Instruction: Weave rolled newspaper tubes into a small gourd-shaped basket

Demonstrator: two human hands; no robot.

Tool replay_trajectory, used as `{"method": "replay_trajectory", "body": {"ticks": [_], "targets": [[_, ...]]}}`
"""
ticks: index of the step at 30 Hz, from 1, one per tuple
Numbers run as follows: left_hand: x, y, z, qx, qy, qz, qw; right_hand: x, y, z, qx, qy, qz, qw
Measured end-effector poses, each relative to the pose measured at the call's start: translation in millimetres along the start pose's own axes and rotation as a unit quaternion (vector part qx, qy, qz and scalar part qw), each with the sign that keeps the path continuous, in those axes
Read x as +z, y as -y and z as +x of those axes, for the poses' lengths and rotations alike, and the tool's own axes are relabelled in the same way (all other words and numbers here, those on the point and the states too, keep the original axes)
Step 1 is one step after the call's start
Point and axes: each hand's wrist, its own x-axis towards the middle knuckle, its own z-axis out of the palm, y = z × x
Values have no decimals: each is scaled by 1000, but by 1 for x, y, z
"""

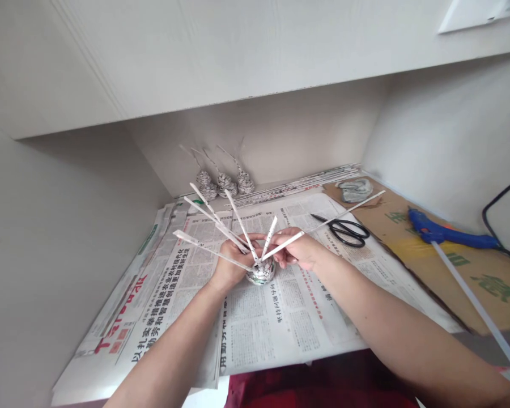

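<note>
A small rounded weave of rolled newspaper strips [261, 274] sits low over the newspaper-covered table, with several paper sticks [238, 218] fanning up and outward from it. My left hand [234, 262] is closed around its left side, fingers curled behind the sticks. On the other side my right hand [295, 248] pinches at the weave's upper right edge. One long thin paper strip [352, 211] runs from beside my right hand toward the upper right. The fingertips of both hands are partly hidden behind the sticks.
Black scissors [349, 231] lie right of my hands. A blue glue gun [450, 229] with a white glue stick rests on cardboard [484, 289], near a crumpled grey bundle [355, 190]. Behind are three gourd-shaped paper pieces [226, 184] and long paper rolls [297, 186]. An overhanging panel [238, 51] is above.
</note>
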Motion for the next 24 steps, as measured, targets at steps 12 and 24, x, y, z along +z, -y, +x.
{"method": "replay_trajectory", "body": {"ticks": [12,24], "targets": [[-6,11,6,-21,-65,-35,997,-10,0,-4,-162,-41,-187,968],[-2,8,4,-49,-58,-50,996,3,-10,2,-220,-68,-125,965]]}}
